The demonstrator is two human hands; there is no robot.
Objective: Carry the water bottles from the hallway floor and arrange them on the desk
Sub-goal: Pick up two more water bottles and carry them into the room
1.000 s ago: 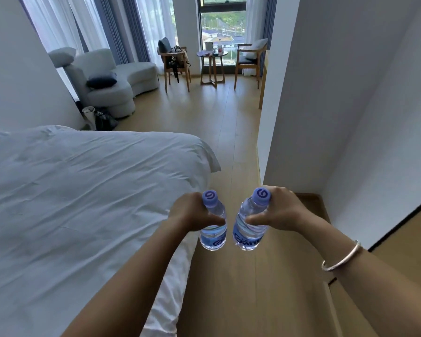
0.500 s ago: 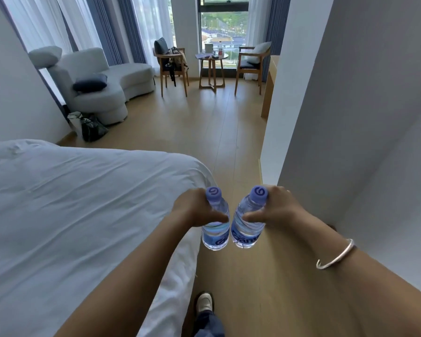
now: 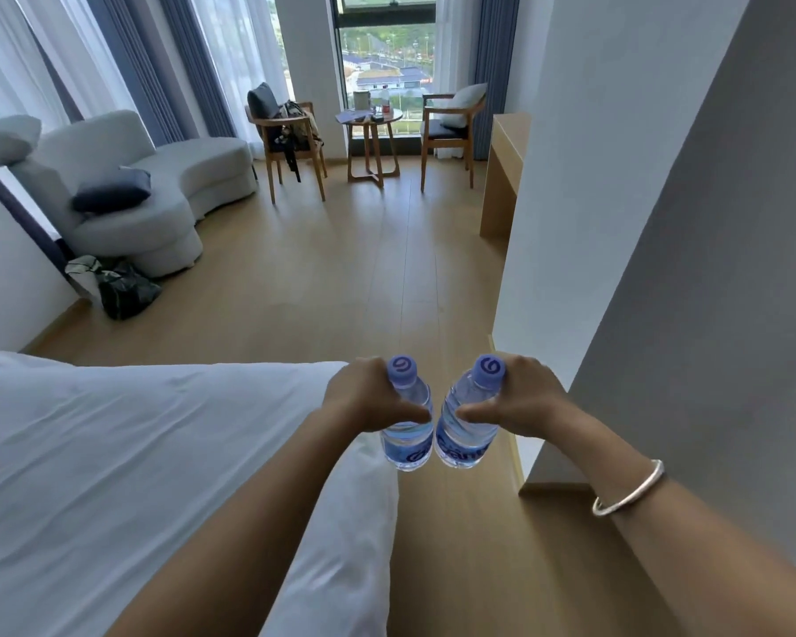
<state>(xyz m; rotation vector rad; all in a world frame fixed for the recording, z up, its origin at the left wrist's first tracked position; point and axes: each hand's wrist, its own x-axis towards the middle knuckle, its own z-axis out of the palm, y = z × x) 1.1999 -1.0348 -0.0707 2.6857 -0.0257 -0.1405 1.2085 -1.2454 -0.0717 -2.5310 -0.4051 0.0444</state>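
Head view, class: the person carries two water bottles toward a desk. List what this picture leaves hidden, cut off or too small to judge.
- Desk: the white wall corner hides most of it, so its top cannot be checked.
- Left bottle and right bottle: the left hand and right hand cover their upper sides.
- Round table: the items on it are too small to identify.
- Bed: cut off by the left and bottom edges.

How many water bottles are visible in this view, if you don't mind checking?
2. One water bottle is gripped in the left hand, the other bottle in the right hand, side by side above the floor. Others may be out of view.
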